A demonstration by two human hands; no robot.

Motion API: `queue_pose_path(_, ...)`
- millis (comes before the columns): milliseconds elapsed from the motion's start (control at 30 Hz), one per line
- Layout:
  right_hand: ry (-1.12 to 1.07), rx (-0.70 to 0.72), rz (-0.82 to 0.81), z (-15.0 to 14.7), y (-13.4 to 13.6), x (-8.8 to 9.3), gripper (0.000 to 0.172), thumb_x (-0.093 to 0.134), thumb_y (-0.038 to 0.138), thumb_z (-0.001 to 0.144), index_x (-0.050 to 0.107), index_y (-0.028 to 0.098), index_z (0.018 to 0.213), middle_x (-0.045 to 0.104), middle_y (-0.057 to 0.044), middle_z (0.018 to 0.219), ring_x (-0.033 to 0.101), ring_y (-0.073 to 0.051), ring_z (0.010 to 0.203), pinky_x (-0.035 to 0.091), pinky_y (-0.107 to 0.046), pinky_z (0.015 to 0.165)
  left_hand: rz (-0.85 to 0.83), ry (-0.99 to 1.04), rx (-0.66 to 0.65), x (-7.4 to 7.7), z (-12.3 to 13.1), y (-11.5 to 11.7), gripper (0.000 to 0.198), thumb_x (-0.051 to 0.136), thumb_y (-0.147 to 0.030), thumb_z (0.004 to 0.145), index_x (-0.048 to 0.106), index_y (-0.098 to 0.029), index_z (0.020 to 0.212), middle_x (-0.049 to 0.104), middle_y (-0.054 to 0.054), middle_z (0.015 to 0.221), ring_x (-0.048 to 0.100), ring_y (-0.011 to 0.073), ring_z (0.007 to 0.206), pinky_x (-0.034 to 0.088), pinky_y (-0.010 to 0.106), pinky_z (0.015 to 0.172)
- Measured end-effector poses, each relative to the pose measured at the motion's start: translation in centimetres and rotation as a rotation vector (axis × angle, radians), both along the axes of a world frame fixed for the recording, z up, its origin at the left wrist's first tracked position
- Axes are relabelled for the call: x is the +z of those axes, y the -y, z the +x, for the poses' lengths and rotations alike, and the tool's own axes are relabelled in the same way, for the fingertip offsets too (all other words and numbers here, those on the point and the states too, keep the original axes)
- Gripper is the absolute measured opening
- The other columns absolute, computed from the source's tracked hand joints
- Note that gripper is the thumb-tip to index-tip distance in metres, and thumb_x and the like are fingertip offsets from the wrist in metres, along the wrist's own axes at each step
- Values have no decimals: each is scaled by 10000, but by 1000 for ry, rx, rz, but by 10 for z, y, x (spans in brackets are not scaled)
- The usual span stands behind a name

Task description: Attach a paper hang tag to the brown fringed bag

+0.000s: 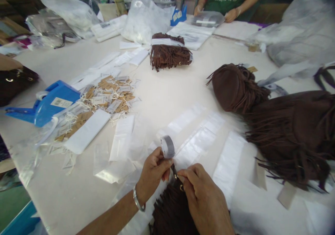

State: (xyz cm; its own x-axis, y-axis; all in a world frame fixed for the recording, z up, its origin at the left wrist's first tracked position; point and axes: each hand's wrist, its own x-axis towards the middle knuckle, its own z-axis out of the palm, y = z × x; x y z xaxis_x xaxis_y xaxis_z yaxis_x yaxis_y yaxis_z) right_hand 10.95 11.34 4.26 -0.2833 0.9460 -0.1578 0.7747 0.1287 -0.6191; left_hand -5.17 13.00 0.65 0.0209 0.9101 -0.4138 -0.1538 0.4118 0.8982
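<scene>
A dark brown fringed bag point(172, 210) lies at the near edge of the table, partly hidden under my hands. My left hand point(154, 170), with a silver bangle at the wrist, is closed in a pinch on the bag's dark strap. A white and grey ring-shaped roll point(167, 146) stands up at its fingertips; I cannot tell whether it is tape or a wrapped strap. My right hand point(202, 195) is closed too, its thumb and finger pinching the strap beside a small metal clasp point(175, 175). A gold-coloured ring point(181, 187) shows on the bag just below.
Brown fringed bags point(293, 123) lie at the right; another, banded in white point(170, 52), lies farther back. Tan tags with white strings point(112, 93) are heaped left, near a blue tape dispenser point(57, 100). White sleeves point(197, 139) lie ahead. A co-worker point(230, 1) handles a plastic-wrapped item opposite.
</scene>
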Motion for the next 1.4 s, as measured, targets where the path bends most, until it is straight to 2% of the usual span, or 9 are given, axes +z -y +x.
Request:
queue_pose_path(200, -39, -19, -53, 3, -2, 2, 199, 442, 211, 932, 632, 261, 905, 586, -2, 889, 616, -138, 765, 472, -265, 697, 15, 10, -6, -1, -1, 2, 162, 590, -316, 847, 502, -185, 887, 487, -82, 576, 422, 55, 400, 338, 186, 404)
queue_pose_path(333, -69, -49, -92, 5, -3, 2, 183, 437, 222, 938, 610, 258, 892, 586, 6, 887, 615, -140, 781, 459, -272, 714, 16, -36, -124, -1, -8, 6, 205, 580, -312, 859, 516, -184, 1006, 549, -53, 654, 495, 77, 479, 386, 189, 433)
queue_pose_path(433, -79, -76, -87, 6, -4, 3, 169, 427, 255, 948, 589, 250, 898, 583, 6, 883, 601, -150, 801, 442, -285, 727, -11, -32, -181, -3, -13, 6, 244, 612, -332, 836, 546, -156, 992, 565, -35, 620, 496, 88, 493, 397, 192, 444)
queue_pose_path(567, -94, -75, -92, 5, -5, 1, 166, 421, 275, 955, 570, 240, 889, 569, 9, 868, 585, -143, 764, 422, -286, 705, -73, 22, -127, -7, -13, 4, 267, 629, -363, 821, 579, -134, 949, 580, -14, 599, 483, 91, 474, 396, 206, 449)
queue_pose_path(700, -63, -75, -46, 3, -4, -3, 136, 442, 264, 945, 557, 229, 881, 558, 4, 857, 571, -148, 756, 400, -300, 706, -70, 49, -58, -5, -12, 7, 252, 678, -367, 781, 622, -132, 855, 593, 2, 596, 502, 105, 505, 409, 227, 484)
queue_pose_path(967, -29, -78, 9, -1, -3, -7, 110, 475, 262, 922, 544, 232, 843, 537, 1, 842, 545, -158, 755, 376, -306, 693, -87, 82, 27, 0, -13, 12, 365, 738, -383, 732, 683, -120, 979, 607, -4, 576, 521, 113, 518, 432, 244, 526)
queue_pose_path(1133, 1, -75, 39, -3, -2, -8, 116, 479, 262, 914, 533, 235, 815, 531, 3, 826, 543, -165, 739, 371, -309, 674, -89, 97, 50, 2, -13, 12, 353, 755, -369, 718, 687, -115, 953, 605, -10, 558, 515, 105, 507, 432, 237, 525)
queue_pose_path(1400, 37, -61, 88, -5, -2, -6, 117, 477, 246, 908, 518, 233, 799, 516, 3, 808, 543, -169, 729, 361, -315, 669, -65, 138, 18, -2, -14, 12, 289, 725, -322, 763, 670, -116, 958, 600, -25, 567, 519, 91, 510, 428, 215, 522)
